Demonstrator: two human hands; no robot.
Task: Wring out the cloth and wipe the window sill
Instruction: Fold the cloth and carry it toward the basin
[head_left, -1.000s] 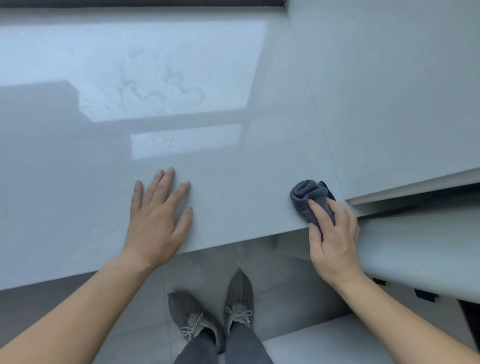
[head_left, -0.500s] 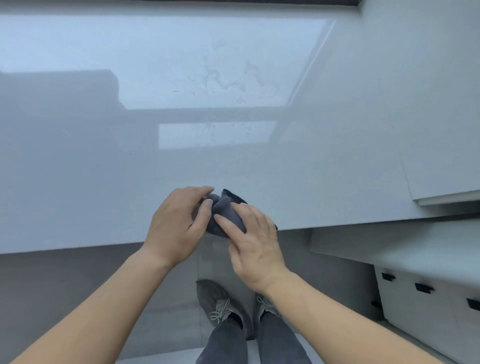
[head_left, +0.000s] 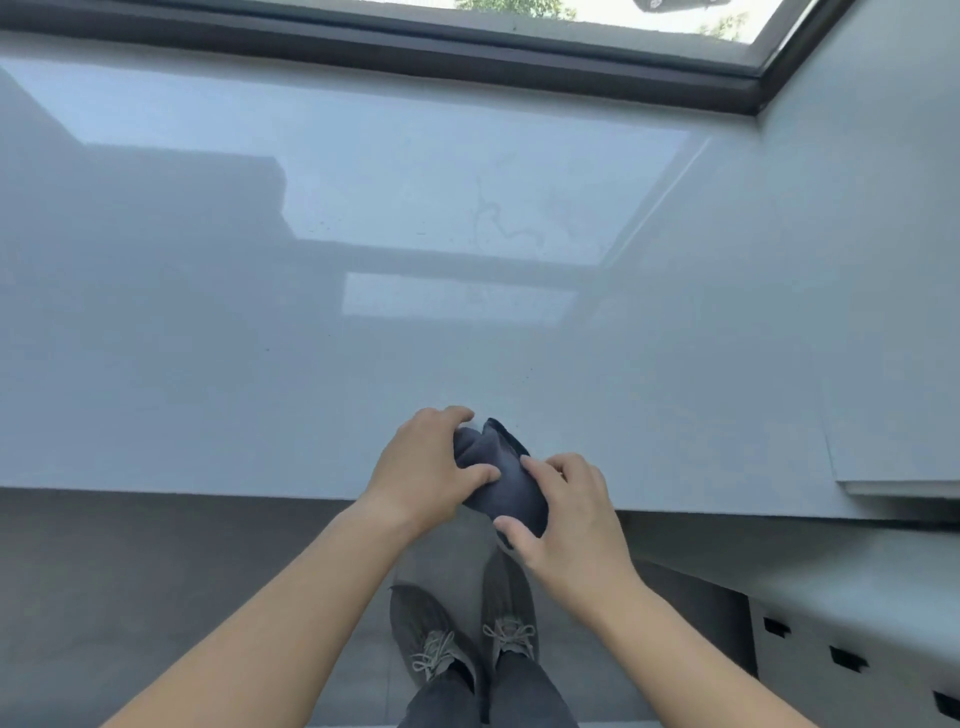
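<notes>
Across most of the view stretches the window sill (head_left: 363, 338), a broad, glossy pale slab that mirrors the bright window. Along the sill's far edge runs a dark window frame (head_left: 415, 57), with a strip of glass (head_left: 597, 15) beyond it showing green leaves. A pale wall (head_left: 857, 260) rises from the sill's right end. Below the sill's front edge lies a dark grey floor (head_left: 156, 571), and under the sill's right end stands a white drawer unit (head_left: 810, 675) with dark slot handles. Two bare forearms reach up from the bottom of the view toward the middle of the sill's front edge. A pair of grey laced shoes (head_left: 431, 639) stands on the floor just in front of the sill. The left hand (head_left: 421, 470) has its fingers curled round the upper end of the cloth (head_left: 506, 483), thumb pressed onto it; the right hand (head_left: 566, 525) pinches the lower end between thumb and fingers. The cloth, dark grey and bunched, is held between both hands right over the sill's front edge, one end above the sill and the other past the edge. Faint curly smear marks (head_left: 498, 218) show on the sill toward its far side.
</notes>
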